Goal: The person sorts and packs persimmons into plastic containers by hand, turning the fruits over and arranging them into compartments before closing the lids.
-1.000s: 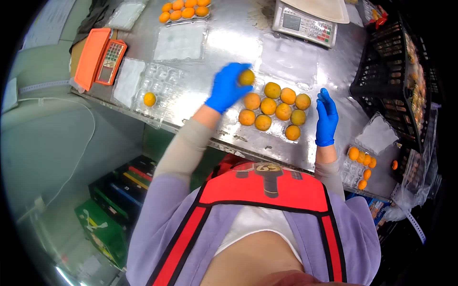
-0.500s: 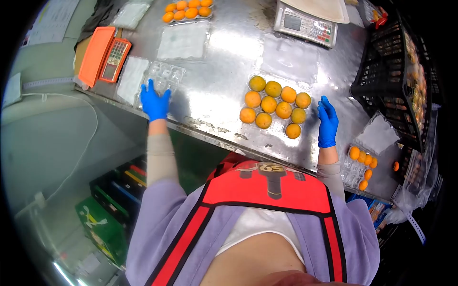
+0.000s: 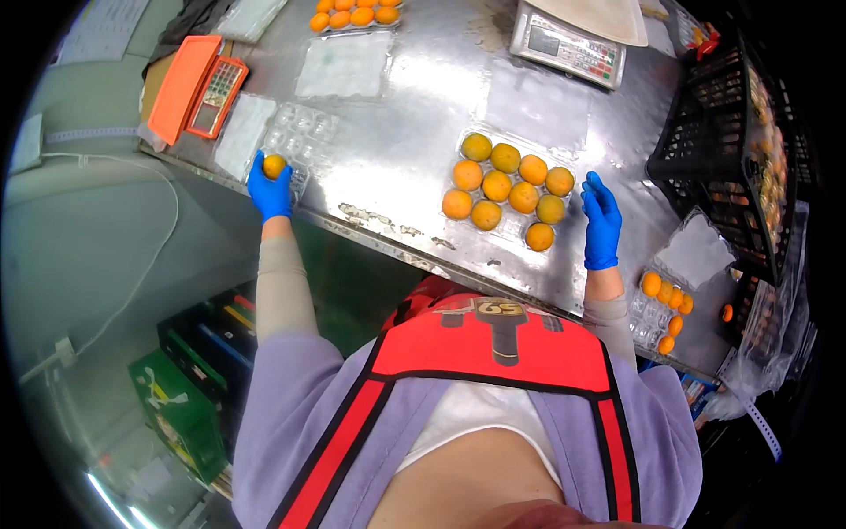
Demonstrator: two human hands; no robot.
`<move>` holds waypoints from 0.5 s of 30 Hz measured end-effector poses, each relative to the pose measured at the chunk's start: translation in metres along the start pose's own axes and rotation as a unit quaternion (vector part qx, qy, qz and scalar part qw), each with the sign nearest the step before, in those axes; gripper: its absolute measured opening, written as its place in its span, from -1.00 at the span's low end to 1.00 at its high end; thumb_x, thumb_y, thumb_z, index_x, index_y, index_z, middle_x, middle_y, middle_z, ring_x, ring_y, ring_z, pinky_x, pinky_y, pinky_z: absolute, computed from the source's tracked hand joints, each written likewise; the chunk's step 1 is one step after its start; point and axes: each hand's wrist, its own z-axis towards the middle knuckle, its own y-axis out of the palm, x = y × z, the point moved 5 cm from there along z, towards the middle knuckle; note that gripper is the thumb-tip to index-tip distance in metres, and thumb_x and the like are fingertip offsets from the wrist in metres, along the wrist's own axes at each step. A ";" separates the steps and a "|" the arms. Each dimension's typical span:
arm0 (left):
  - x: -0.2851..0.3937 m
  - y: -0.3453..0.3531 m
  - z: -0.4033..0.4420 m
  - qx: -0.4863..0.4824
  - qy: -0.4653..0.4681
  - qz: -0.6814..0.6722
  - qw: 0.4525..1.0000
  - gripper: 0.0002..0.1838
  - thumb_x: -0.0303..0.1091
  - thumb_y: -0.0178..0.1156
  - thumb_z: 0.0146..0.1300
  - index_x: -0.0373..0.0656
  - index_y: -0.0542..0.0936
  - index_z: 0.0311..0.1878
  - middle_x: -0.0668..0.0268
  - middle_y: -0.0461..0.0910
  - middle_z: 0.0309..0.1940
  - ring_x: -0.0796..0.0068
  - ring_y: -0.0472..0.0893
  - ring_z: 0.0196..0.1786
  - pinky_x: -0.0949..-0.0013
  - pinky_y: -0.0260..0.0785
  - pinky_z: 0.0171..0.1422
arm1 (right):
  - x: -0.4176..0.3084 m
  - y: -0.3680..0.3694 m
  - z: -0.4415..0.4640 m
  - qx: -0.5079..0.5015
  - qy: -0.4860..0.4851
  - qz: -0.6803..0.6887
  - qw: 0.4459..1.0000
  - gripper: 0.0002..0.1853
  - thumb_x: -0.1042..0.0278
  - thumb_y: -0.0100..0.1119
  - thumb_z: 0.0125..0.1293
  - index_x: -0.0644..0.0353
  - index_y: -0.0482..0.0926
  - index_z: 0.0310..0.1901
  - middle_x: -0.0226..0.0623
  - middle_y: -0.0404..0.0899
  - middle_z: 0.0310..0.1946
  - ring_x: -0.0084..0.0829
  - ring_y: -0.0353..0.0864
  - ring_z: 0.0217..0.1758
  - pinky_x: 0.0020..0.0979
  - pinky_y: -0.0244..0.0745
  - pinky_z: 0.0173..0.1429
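My left hand (image 3: 270, 192), in a blue glove, is closed around an orange (image 3: 274, 167) at the near left of the metal table. That hand is at the near end of a clear plastic tray (image 3: 300, 129) whose bare cups show. My right hand (image 3: 601, 220), also gloved in blue, has its fingers stretched out and holds nothing. It is just right of a clear tray (image 3: 514, 236) bearing rows of yellow-orange oranges (image 3: 496, 186), some tinged green; one cup at its near edge is bare.
An orange-red scale (image 3: 217, 97) stands at the left, a white scale (image 3: 568, 44) at the back. A tray of small oranges (image 3: 354, 16) is at the far left, another tray (image 3: 650, 319) at the right. A black crate (image 3: 709, 132) stands beyond my right hand.
My left hand was spread open over the clear tray. It has drawn slightly down and left and now has an orange in its grip. My right hand has barely moved.
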 end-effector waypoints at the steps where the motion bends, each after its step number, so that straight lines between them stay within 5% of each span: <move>1: 0.004 -0.001 -0.001 0.037 0.000 -0.040 0.999 -0.29 -0.56 0.37 -0.10 -0.31 0.36 0.21 0.15 0.45 0.09 0.32 0.46 0.10 0.33 0.28 0.24 | 0.000 -0.001 -0.002 0.002 -0.001 0.001 1.000 -0.59 0.49 0.02 0.30 0.34 0.36 0.19 -0.25 0.40 0.17 -0.48 0.41 0.15 -0.47 0.28 0.24; 4: 0.067 0.000 -0.017 0.035 0.041 -0.146 0.988 -0.28 -0.61 0.35 -0.08 -0.28 0.34 0.24 0.18 0.41 0.13 0.36 0.43 0.12 0.35 0.28 0.24 | -0.002 -0.006 -0.007 0.007 0.003 0.007 1.000 -0.59 0.51 0.02 0.30 0.34 0.36 0.19 -0.24 0.40 0.17 -0.48 0.40 0.16 -0.46 0.27 0.25; 5: 0.088 0.011 -0.029 -0.027 -0.008 -0.276 0.961 -0.28 -0.65 0.29 -0.03 -0.25 0.30 0.27 0.21 0.39 0.15 0.43 0.41 0.14 0.37 0.28 0.25 | -0.003 -0.006 -0.009 0.007 0.000 0.000 1.000 -0.59 0.51 0.02 0.30 0.34 0.35 0.19 -0.24 0.40 0.17 -0.47 0.40 0.16 -0.46 0.27 0.25; 7: 0.145 0.031 -0.064 -0.192 -0.082 -0.454 0.866 -0.30 -0.63 0.19 0.07 -0.19 0.23 0.32 0.27 0.34 0.20 0.41 0.42 0.15 0.37 0.29 0.25 | -0.001 -0.003 -0.012 0.001 -0.001 -0.002 1.000 -0.59 0.52 0.01 0.30 0.34 0.35 0.19 -0.24 0.40 0.17 -0.46 0.40 0.16 -0.46 0.27 0.25; 9: 0.192 0.048 -0.104 -0.285 -0.110 -0.596 0.742 -0.27 -0.52 0.25 0.06 -0.19 0.21 0.34 0.26 0.35 0.20 0.34 0.42 0.19 0.27 0.28 0.28 | 0.000 -0.003 -0.012 0.001 -0.014 -0.007 1.000 -0.59 0.53 0.01 0.30 0.34 0.35 0.19 -0.23 0.40 0.17 -0.45 0.40 0.16 -0.45 0.27 0.25; 11: 0.221 0.055 -0.126 -0.338 -0.128 -0.640 0.678 -0.27 -0.47 0.28 0.06 -0.17 0.23 0.33 0.26 0.29 0.27 0.36 0.40 0.22 0.23 0.28 0.29 | -0.001 0.002 -0.013 -0.009 -0.029 -0.010 0.999 -0.61 0.51 0.02 0.30 0.31 0.38 0.17 -0.26 0.41 0.17 -0.48 0.41 0.15 -0.47 0.28 0.23; 15: 0.235 0.066 -0.141 -0.345 -0.106 -0.636 0.682 -0.27 -0.44 0.31 0.04 -0.16 0.25 0.31 0.24 0.30 0.25 0.33 0.39 0.22 0.23 0.26 0.30 | -0.007 0.013 -0.015 -0.030 -0.055 -0.015 0.998 -0.64 0.50 0.02 0.30 0.28 0.42 0.14 -0.26 0.41 0.17 -0.49 0.41 0.16 -0.48 0.27 0.24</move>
